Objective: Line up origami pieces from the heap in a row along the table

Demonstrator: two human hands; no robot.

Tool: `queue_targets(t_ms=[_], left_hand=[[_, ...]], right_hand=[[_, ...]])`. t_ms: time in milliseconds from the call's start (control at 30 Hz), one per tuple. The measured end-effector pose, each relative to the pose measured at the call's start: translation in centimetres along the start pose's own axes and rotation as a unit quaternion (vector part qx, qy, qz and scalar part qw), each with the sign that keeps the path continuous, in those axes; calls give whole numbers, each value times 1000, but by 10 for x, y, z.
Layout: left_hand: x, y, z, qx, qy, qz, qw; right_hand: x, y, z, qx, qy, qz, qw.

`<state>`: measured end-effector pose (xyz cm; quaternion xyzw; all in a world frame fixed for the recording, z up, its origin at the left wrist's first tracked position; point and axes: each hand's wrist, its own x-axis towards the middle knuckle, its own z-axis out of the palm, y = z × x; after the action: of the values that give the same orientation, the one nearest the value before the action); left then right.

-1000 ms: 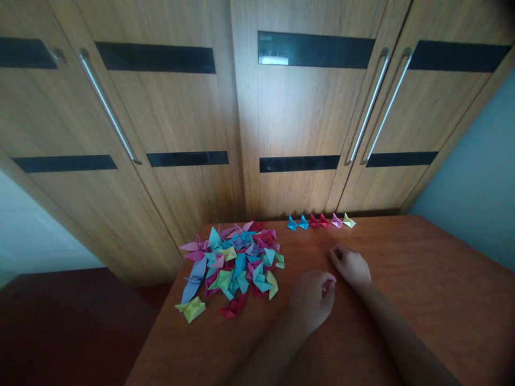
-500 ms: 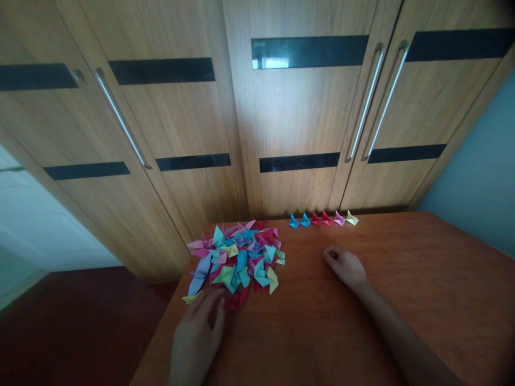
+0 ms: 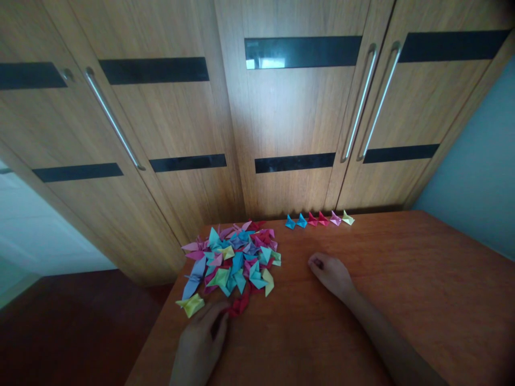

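A heap of folded paper cranes (image 3: 237,262) in pink, blue, teal, red and green lies on the left part of the table. My left hand (image 3: 203,338) is at the heap's near edge, thumb and fingertips brought together at a red paper crane (image 3: 240,305); the exact contact is partly hidden. Just left of those fingers lies a yellow-green paper crane (image 3: 192,305). My right hand (image 3: 333,276) rests on the table to the right of the heap, fingers curled in, with nothing visible in them.
Along the table's back edge stands a row of small folded papers (image 3: 313,219): blue, red, pink and pale yellow. Behind the brown table (image 3: 402,268) rises a wooden wardrobe (image 3: 293,118) with long metal handles. The table's left edge drops to a dark floor (image 3: 80,327).
The red crane at my left fingertips has shifted toward me, out from the heap. My right hand has moved slightly left. The yellow-green crane shows more fully. The view has turned slightly.
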<state>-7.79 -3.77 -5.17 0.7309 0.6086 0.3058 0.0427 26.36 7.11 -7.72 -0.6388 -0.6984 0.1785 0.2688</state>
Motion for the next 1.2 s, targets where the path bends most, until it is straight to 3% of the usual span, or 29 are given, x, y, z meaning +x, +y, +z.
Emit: queue_targets(t_ms=[100,233,367,500,733,1000,1200], left_hand=[[4,8,-5,-56,26,-39,997],[23,35,-16,-125,63,-78,987],[53,67,-16,-170,70,-39,982],[78,91,6,-200,19,26,979],[89,102,46,-225,-30,76,971],[78,94,49,-255,-58,61,963],[72,98,51,-310,-38,24,950]], right_hand=[[1,0,-1,38,-7,-1,999],[0,-8,-11,211,-36,-43,976],[-10,-28,-21,346,-48,-42,936],[-19,-45,-15,405,-88,-55,908],[-18,-45,-14,348,-98,-99,927],[-20,-47,-15,284,-115,-119,944],[-22,-48,-13,281,-126,-123,943]])
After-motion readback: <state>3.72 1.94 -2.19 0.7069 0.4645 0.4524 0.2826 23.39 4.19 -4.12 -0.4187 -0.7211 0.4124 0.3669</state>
